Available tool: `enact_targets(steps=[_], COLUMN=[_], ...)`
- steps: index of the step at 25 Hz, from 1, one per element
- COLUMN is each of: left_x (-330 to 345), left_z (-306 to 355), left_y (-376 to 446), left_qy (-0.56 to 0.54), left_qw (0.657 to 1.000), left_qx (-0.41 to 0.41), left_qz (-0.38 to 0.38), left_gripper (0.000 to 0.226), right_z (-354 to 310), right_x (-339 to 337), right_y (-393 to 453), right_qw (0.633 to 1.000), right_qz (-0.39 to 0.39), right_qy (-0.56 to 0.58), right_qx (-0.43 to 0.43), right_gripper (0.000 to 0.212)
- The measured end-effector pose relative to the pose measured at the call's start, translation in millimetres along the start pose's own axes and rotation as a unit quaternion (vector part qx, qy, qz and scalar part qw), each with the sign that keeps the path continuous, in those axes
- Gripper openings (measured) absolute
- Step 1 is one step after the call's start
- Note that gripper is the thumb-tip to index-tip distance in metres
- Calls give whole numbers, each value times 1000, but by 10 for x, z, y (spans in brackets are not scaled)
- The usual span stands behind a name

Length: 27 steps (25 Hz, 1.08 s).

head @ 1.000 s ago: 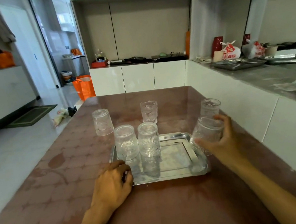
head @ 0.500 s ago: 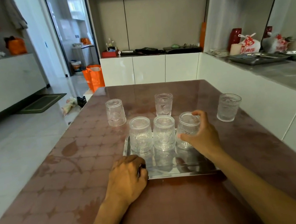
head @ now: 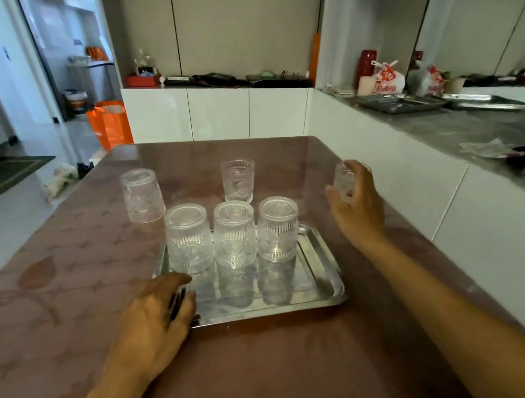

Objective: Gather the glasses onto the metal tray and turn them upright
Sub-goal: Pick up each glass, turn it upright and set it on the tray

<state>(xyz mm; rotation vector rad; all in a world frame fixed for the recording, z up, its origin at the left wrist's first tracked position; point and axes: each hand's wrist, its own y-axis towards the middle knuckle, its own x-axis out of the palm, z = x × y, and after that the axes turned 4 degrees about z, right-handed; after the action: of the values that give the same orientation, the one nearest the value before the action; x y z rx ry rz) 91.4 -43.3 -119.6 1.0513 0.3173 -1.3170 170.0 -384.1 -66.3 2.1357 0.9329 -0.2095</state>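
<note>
**Three glasses on the tray, a fourth in the right hand**

The metal tray (head: 315,258) lies flat on the brown patterned worktop (head: 276,364), and everything else is placed from it. Along the tray's far edge stand three ribbed glasses in a row, all upside down with their bases up: the left glass (head: 188,238), the middle glass (head: 234,234) and the right glass (head: 277,228). They stand close together, nearly touching. The near half of the tray is bare metal and mirrors them.

The left hand (head: 157,319) rests on the tray's near left corner, palm down, fingers curled over the rim in a narrow grip on the tray's edge.

The right hand (head: 357,206) is to the right of the tray, beyond its far right corner and off the metal. Its grip is wrapped around a fourth glass (head: 344,177), thumb on the near side and fingers on the far side. Whether this glass stands on the worktop or is lifted cannot be told.

Two more glasses stand on the worktop beyond the tray. One inverted glass (head: 142,195) is past the tray's far left corner. One upright glass (head: 239,180), mouth up, is behind the tray's far edge, about in line with the middle glass.
</note>
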Motion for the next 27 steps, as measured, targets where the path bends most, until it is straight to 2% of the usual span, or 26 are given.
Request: enact_targets(steps=[1, 3, 5, 8, 11, 14, 17, 19, 21, 23, 25, 27], left_x=[13, 35, 30, 26, 23, 23, 6, -16, -30, -61, -171, -226], left_z=[2, -18, -28, -12, -27, -8, -11, 12, 63, 140, 299, 485], left_y=[0, -12, -11, 5, 25, 14, 19, 22, -13, -52, -80, -145], left_qy=[2, 12, 13, 11, 10, 4, -8, -26, -80, -197, -329, -443], left_qw=[1000, 1000, 1000, 1000, 1000, 1000, 999, 998, 994, 977, 941, 889], left_qx=[-3, -5, -11, -2, -3, 1, 2, 8, -9, -55, -75, -91], left_qz=[4, 4, 1, 18, 23, 20, 36, 60, 73, 65, 2, -67], left_gripper=[29, 25, 25, 23, 32, 33, 31, 23, 17, 32, 43, 68], right_z=[82, 229, 347, 472, 550, 596, 421, 132, -192, -500, -746, -948], right_x=[-72, -157, -141, -64, -14, -65, -201, -358, -501, -570, -546, -431], right_y=[161, 377, 506, 639, 708, 612, 315, 25, -273, -593, -901, -1205], right_qw=[997, 970, 940, 917, 930, 963, 996, 995, 970, 912, 845, 804], right_qz=[-18, -104, -166, -191, -146, -116, -22, 1, -37, -103, -183, -248], right_qy=[-74, -219, -296, -350, -337, -243, -75, 61, 221, 374, 471, 506], right_qx=[9, 21, 23, 11, -20, 5, 52, 73, 90, 129, 177, 192], right_gripper=[68, 84, 88, 69, 31, 22, 7, 16, 15, 11, 12, 11])
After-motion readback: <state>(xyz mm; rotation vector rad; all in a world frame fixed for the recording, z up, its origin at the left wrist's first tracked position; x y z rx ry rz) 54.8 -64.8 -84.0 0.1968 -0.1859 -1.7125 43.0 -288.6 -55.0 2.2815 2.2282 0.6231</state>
